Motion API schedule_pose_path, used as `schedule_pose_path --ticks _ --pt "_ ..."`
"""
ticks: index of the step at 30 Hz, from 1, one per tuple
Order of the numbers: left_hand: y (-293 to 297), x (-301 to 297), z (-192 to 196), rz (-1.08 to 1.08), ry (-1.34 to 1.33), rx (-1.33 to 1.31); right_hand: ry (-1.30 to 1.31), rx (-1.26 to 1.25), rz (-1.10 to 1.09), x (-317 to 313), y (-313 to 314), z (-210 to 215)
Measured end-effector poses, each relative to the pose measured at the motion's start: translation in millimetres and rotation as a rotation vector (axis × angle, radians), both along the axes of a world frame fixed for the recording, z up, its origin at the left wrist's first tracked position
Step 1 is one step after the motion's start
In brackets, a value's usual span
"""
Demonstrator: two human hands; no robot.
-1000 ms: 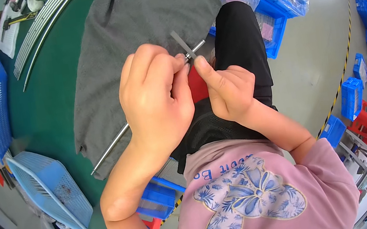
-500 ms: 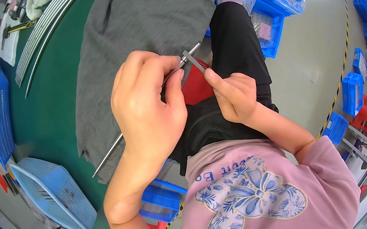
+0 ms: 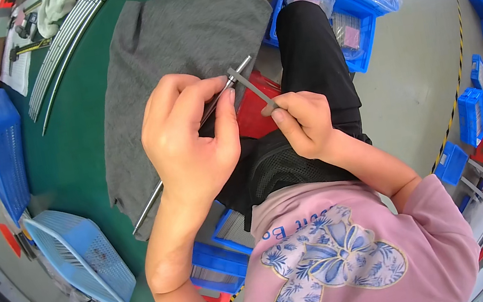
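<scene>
A long thin metal rod (image 3: 149, 206) slants from the lower left up through my left hand (image 3: 191, 133), which pinches it near its upper end between thumb and fingers. A small collar sits on the rod just beyond the fingertips. My right hand (image 3: 307, 125) is closed on one end of a thin, flat grey strip (image 3: 253, 89). The strip's other end lies against the rod beside the collar. Whether the strip is a file cannot be told. Beneath the left hand, a grey cloth (image 3: 174, 41) covers part of the green table (image 3: 68, 153).
Several metal rods (image 3: 64, 49) lie at the table's far left, near a caliper (image 3: 32, 47). A light blue basket (image 3: 84, 252) and a darker blue one (image 3: 4, 150) stand along the left. Blue bins (image 3: 360, 21) with metal parts sit far right, beyond my leg.
My right hand has shifted slightly down from the rod, and more of the grey strip shows between its fingers and the rod. The left hand keeps its pinch; the whole view has shifted a little.
</scene>
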State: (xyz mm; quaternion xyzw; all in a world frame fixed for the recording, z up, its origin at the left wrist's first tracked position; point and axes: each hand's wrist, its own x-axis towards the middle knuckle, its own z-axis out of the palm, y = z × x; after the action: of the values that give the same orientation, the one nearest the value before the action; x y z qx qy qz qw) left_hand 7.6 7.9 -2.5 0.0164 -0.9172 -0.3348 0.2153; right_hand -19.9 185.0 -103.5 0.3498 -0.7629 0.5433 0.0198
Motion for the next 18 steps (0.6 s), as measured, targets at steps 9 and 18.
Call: schedule_pose_path --ticks 9,18 --pt "0.3 -1.4 -1.5 -0.021 -0.009 0.077 -0.118 -0.091 -0.011 -2.9 -6.6 -0.6" --pt "-0.5 -0.1 -4.4 -0.039 0.051 -0.015 -0.267 -0.085 -0.010 -13.4 -30.1 35.2"
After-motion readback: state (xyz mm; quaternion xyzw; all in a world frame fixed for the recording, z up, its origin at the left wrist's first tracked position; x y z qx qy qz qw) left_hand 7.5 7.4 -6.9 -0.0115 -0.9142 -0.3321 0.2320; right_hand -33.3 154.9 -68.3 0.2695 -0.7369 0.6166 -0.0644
